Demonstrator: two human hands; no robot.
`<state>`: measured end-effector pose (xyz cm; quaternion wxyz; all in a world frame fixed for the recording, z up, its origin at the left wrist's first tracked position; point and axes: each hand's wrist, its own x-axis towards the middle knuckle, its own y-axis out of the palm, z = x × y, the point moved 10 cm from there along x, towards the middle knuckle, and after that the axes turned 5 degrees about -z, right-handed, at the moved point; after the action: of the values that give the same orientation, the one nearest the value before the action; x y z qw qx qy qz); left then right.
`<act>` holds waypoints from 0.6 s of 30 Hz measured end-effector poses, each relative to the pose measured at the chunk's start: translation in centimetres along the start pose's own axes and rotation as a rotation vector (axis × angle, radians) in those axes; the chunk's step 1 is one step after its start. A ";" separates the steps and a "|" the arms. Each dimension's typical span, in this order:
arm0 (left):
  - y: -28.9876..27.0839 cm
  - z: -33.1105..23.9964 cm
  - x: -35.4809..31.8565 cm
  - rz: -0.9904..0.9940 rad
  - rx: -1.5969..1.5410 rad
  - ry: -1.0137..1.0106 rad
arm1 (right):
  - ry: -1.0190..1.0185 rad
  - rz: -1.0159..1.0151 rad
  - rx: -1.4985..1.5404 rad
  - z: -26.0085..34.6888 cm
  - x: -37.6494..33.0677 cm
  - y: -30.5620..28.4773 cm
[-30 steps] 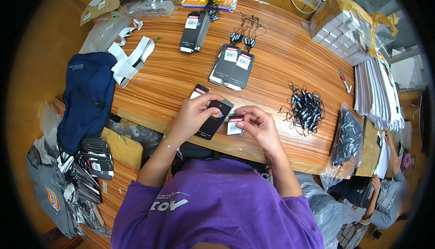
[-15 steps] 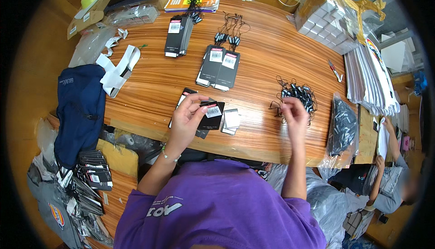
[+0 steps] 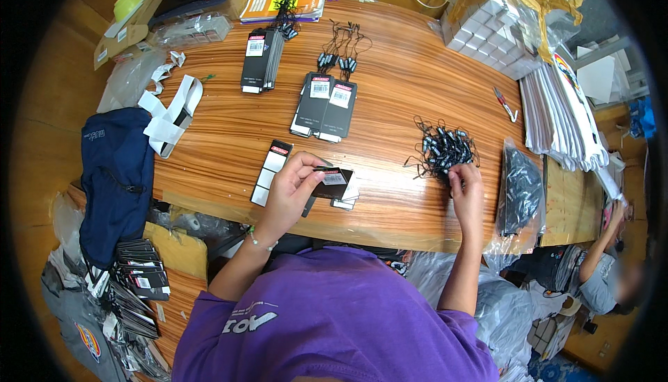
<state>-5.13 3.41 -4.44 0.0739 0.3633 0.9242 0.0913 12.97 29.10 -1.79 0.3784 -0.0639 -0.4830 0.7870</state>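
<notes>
My left hand [image 3: 296, 188] pinches a black hang tag [image 3: 337, 186] with a pink strip and a white barcode sticker, above the table's near edge. Under and beside it lie small white-and-silver cards [image 3: 346, 200]. Left of this hand is a black tag strip with white panels [image 3: 270, 172]. My right hand [image 3: 467, 191] is at the near right edge of a tangled heap of black tag cords [image 3: 445, 147], thumb and forefinger together; what is between them is too small to make out. Farther off lie two neighbouring stacks of corded black tags [image 3: 325, 112] and another stack [image 3: 261, 62].
On the wooden table [image 3: 390, 90] lie red-handled snippers [image 3: 506, 104], a bag of black cords [image 3: 522, 191], a white stack [image 3: 560, 117] and wrapped white boxes [image 3: 490, 37]. White strips [image 3: 170, 117] and a navy bag [image 3: 115, 166] are left. Another person's arm [image 3: 602, 239] shows far right.
My right hand has moved slightly right and toward me, to the cord heap's near edge. The left hand has tilted its tag. The other person has shifted at the right, and the whole view moved slightly.
</notes>
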 end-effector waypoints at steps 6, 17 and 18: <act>1.3 -1.5 0.4 0.048 0.037 0.053 | 0.165 -0.120 0.253 -0.4 1.0 -2.8; 11.5 -5.5 2.3 0.379 0.306 0.356 | -0.013 0.046 0.435 8.4 1.5 -1.6; 12.2 -4.4 2.6 0.441 0.279 0.262 | -0.002 0.095 0.556 9.0 1.2 -0.8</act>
<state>0.05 13.46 2.39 -0.1185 0.5474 0.8281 0.0235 8.39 23.72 3.91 0.3438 0.0204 -0.2454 0.9062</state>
